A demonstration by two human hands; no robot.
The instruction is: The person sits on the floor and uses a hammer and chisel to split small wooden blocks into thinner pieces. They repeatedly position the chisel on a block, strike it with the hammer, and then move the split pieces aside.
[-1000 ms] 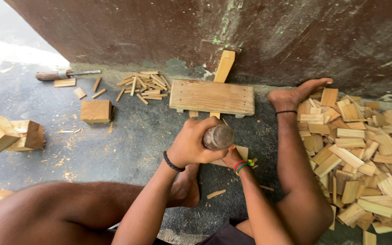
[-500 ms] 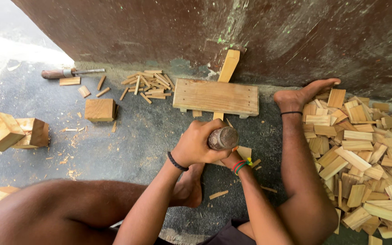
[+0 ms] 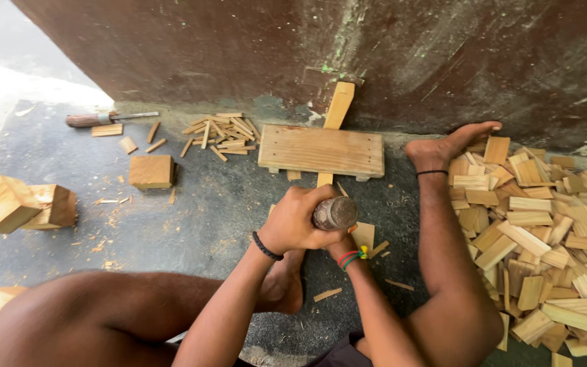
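Left hand [image 3: 299,221] wrapped tight round the top of a dark metal cylinder [image 3: 335,213], fingers fully curled over it, round end face turned toward the camera. Right hand [image 3: 342,243] mostly hidden beneath the left, only wrist and coloured bands showing; cannot tell how far closed or what it grasps. Just below and right of the grip, a pale wood piece [image 3: 363,235] on the ground, touching or nearly touching the cylinder's underside.

Directly beyond the grip, a flat wooden board [image 3: 321,149] on small feet, with a narrow wooden slat [image 3: 338,107] leaning up from behind it against the dark stained wall [image 3: 239,47]. Beyond and left of the grip, a small heap of thin wood sticks [image 3: 222,129]; farther left again, a chisel with a wooden handle [image 3: 100,119] lying near the wall. Left of the grip, a single square wood block [image 3: 151,171]; well to the left, two larger blocks [image 3: 22,205] touching each other. Right of the grip, past a bent leg and a bare foot [image 3: 446,146] wearing a dark anklet, a big pile of split wood pieces [image 3: 538,231]. Near side of the grip, a few loose splinters [image 3: 327,294] on the grey ground. No packages, labels or signs in sight.
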